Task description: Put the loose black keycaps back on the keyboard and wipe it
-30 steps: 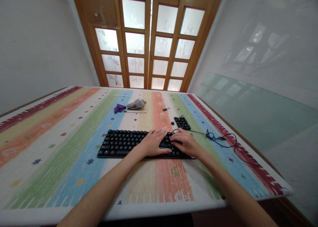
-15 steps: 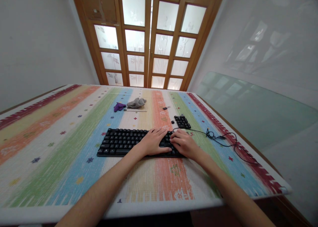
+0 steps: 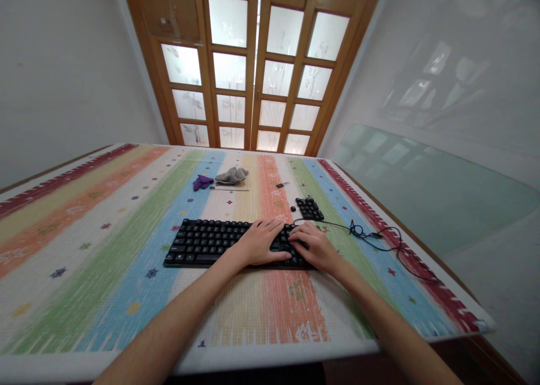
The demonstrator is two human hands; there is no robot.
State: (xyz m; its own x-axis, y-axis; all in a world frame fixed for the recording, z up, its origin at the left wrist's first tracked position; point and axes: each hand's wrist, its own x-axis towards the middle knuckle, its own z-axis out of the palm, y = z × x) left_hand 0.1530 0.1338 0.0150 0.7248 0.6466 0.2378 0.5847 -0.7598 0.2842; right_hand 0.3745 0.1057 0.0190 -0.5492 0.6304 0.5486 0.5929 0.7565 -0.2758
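Observation:
A black keyboard [image 3: 202, 242] lies across the striped tablecloth in front of me. My left hand [image 3: 262, 242] rests flat over its right half, fingers stretched toward the far edge and thumb pointing right. At the right end of the keyboard is my right hand [image 3: 313, 244], its fingers bent and drawn together over the keys. Whatever those fingertips hold, if anything, is hidden. Just beyond my right hand sits a cluster of loose black keycaps [image 3: 310, 209], with a single keycap [image 3: 293, 209] to its left.
The keyboard's black cable [image 3: 371, 234] lies tangled to the right. Farther back are a purple cloth [image 3: 203, 182], a grey cloth [image 3: 232, 175], a thin stick-like tool [image 3: 230, 190] and a small black piece with thin metal prongs [image 3: 280, 186]. Walls flank the table; wooden glazed doors [image 3: 255, 93] stand behind.
The view has shifted very slightly. Both hands keep almost the same place and pose on the keyboard.

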